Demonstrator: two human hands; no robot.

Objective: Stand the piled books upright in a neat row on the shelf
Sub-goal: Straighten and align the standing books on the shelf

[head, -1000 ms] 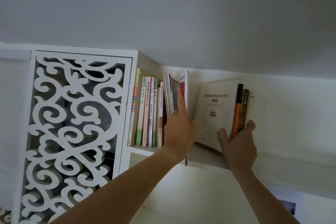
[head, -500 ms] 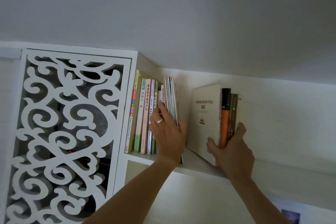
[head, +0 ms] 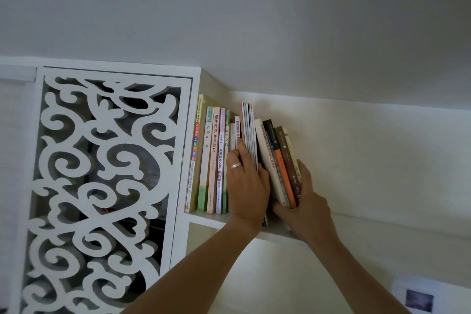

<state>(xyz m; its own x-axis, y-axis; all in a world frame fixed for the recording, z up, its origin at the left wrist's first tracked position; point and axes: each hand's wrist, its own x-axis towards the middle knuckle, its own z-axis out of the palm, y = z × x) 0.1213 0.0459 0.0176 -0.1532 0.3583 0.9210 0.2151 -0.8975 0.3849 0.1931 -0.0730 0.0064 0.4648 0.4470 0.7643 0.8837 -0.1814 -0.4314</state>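
Observation:
A row of upright books [head: 212, 158] stands at the left end of a high white shelf [head: 369, 224]. My left hand [head: 246, 183], wearing a ring, lies flat against several thin magazines [head: 250, 132] and holds them upright. My right hand [head: 304, 208] grips a bundle of books [head: 276, 166] from its right side and base: a white one, an orange-and-black one, a brown one and a pale one. The bundle leans left against the magazines, spines facing me.
A white cabinet with a carved scroll-pattern door [head: 102, 186] closes the shelf's left end. The ceiling [head: 254, 20] hangs just above the books. The shelf runs on to the right along the wall. A small picture [head: 419, 299] hangs lower right.
My right hand has swung the bundle spine-out and pushed it left until it rests against the magazines. My left hand has pressed the magazines upright.

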